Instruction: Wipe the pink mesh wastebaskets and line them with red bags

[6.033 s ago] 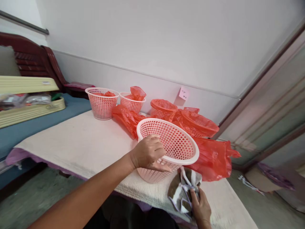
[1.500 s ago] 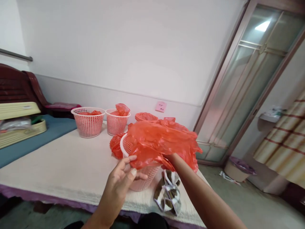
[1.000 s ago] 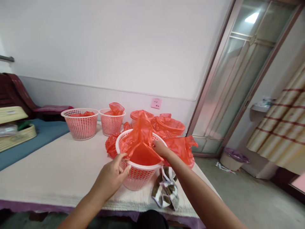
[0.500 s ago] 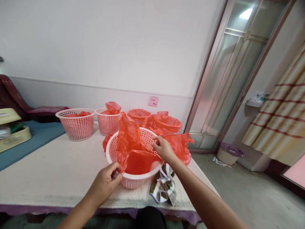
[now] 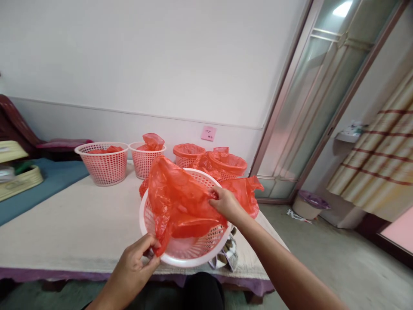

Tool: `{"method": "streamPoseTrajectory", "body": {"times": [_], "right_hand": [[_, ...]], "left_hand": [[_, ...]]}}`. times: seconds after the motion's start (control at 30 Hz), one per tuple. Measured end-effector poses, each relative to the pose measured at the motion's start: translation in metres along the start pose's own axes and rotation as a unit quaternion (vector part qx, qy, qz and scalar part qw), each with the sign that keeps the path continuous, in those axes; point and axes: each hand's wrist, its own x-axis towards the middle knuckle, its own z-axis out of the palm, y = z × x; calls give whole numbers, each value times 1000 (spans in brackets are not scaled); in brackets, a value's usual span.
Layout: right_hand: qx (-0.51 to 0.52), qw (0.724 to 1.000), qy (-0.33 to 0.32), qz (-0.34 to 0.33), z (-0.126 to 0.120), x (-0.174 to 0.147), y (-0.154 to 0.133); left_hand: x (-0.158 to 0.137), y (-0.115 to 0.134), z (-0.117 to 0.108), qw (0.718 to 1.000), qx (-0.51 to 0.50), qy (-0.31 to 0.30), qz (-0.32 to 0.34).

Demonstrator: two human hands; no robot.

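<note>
A red plastic bag (image 5: pixel 180 198) lies partly inside and partly above a white perforated plastic basket (image 5: pixel 183 261) close to me. My left hand (image 5: pixel 137 260) pinches the bag's lower left corner at the basket's near rim. On the right, my right hand (image 5: pixel 226 204) grips the bag's edge near the basket's right rim; its fingertips are partly hidden. The basket is tilted toward me, so its slotted inner wall and bottom show below the bag.
Behind stand a wide pink-white basket (image 5: pixel 105 165), a smaller basket (image 5: pixel 146 163) and two bag-lined baskets (image 5: pixel 189 155). Another red bag (image 5: pixel 247 193) lies at right. A patterned cloth item (image 5: pixel 229 258) is beside the near basket. The table's front edge has purple cloth (image 5: pixel 64 275).
The near basket has tipped toward me. The left hand has drawn the bag's corner down and left, and the right hand's side of the bag is spread wider.
</note>
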Motion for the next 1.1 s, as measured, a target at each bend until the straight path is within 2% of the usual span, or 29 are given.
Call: {"method": "streamPoseTrajectory", "body": {"times": [0.1,0.17,0.33,0.47,0.57,0.63,0.73,0.87,0.93,0.97,1.03,1.1], "right_hand": [[-126,987,96,39,-11,-4,11],[-173,977,113,58,-13,-6,17],[-116,987,70,90,-4,-4,22],[-91,988,74,98,2,-3,22],[-105,988,74,87,5,-2,25],[-119,987,72,82,7,-1,27],[-134,986,66,79,10,1,27],[-142,986,53,72,10,4,19],[-148,986,43,68,10,4,14],[-151,986,38,65,10,4,12],[-155,986,32,60,10,4,10],[-156,986,29,57,10,3,11]], "left_hand": [[-8,-9,0,999,-9,31,-6],[-12,-11,1,999,-20,44,-8],[-14,-8,-2,999,-18,44,-1],[-17,-5,-18,999,-5,34,-12],[-22,2,-37,994,16,103,-41],[-24,14,-50,983,70,166,-38],[-21,43,-59,970,137,199,38],[0,94,-45,953,157,114,233],[20,111,-31,937,163,76,299],[32,115,-24,933,167,58,314],[57,113,-13,935,202,4,293],[80,97,-7,932,290,-76,202]]}}
